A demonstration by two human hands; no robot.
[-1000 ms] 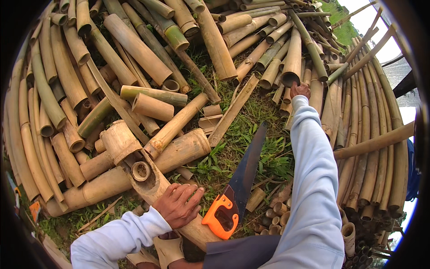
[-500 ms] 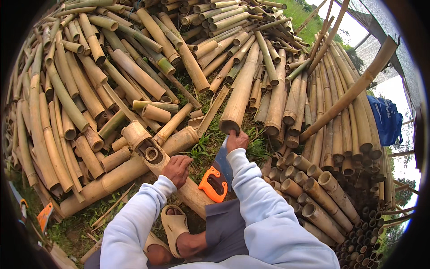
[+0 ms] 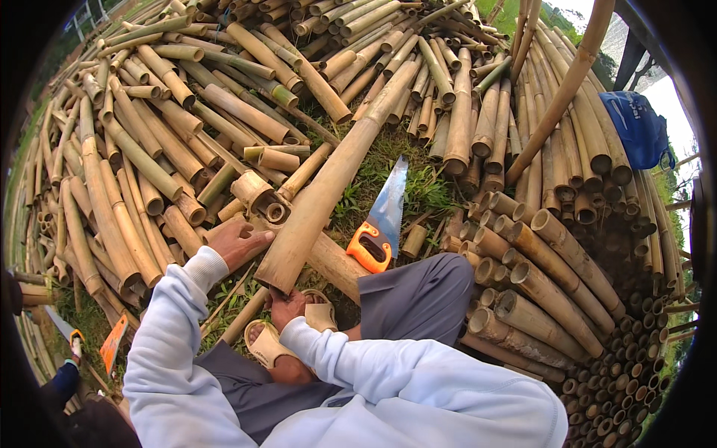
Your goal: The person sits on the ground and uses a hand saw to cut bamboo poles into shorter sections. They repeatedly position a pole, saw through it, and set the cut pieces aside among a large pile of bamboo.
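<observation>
A long bamboo pole [image 3: 321, 194] slants toward me, its near end above my sandals. My right hand [image 3: 287, 308] is closed on the rim of that near end. To the left of the pole, my left hand [image 3: 239, 243] has its fingers spread and holds nothing. Beneath the pole lies a thicker bamboo log [image 3: 332, 261] with a notch cut in it. A short bamboo ring [image 3: 275, 213] sits in the notch. Right of the pole, a handsaw [image 3: 377, 231] with an orange handle rests against the log, blade pointing away.
Cut bamboo is heaped on the left [image 3: 134, 164] and at the back. Short bamboo tubes [image 3: 534, 291] are stacked at the right, below a blue bag [image 3: 637, 131]. At the far left, another person's hand [image 3: 75, 351] is near a second orange-handled saw [image 3: 113, 342].
My right hand has pulled the pole toward me and leftward, across the notched log. My left hand has shifted left and its fingers have spread. Another person's hand has appeared at the left.
</observation>
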